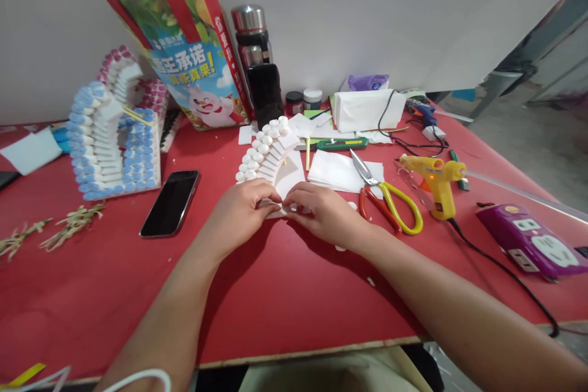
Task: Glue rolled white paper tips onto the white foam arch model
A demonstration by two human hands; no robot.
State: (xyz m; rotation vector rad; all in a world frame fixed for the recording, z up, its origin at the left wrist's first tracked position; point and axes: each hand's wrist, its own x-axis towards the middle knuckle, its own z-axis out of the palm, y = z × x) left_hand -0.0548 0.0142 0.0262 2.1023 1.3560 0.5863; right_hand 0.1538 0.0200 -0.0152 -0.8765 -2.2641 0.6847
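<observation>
Both hands meet at the middle of the red table. My left hand [245,211] pinches the left end of a small white piece [275,211], thumb and fingers pressed together. From the other side my right hand [321,211] pinches the same piece, its fingertips nearly touching the left ones. Just behind the hands stands a white curved model [275,156], with stair-like steps and rounded white pieces along its outer edge. Its lower part is hidden by my fingers.
Scissors [388,196], a yellow glue gun [436,180] and a purple box [535,242] lie to the right. A phone [169,203] and a blue-white stepped model [113,144] are left. A bag [193,61], flask [252,33] and white papers [340,169] stand or lie behind.
</observation>
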